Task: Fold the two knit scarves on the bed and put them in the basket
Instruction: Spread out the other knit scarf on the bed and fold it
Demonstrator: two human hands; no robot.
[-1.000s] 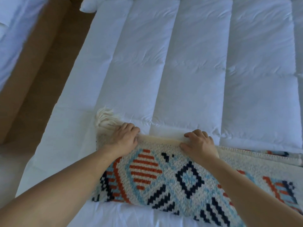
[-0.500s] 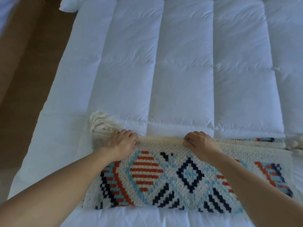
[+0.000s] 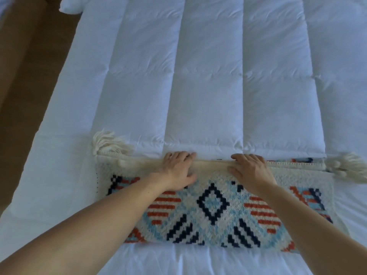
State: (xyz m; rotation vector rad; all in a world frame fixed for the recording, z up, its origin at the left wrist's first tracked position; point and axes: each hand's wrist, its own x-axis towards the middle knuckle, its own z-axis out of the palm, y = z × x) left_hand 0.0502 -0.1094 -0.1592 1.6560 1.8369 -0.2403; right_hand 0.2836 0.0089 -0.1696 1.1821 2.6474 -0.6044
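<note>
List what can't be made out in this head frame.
Basket: outside the head view's edges.
Second scarf: the patterned strip under the scarf's far edge may be it or a folded layer; the top layer covers it.
Grip: fingertips of the left hand and right hand curl past that edge; pinching or pressing, unclear.
Scarf's near right corner: behind the right forearm.

The left hand [image 3: 177, 173] is sliding rightward along the scarf [image 3: 213, 203]'s far edge, away from the left tassel [image 3: 108, 143], closing toward the right hand [image 3: 251, 173]; both hands' fingers are flattening; the right tassel [image 3: 345, 167] is coming into view
</note>
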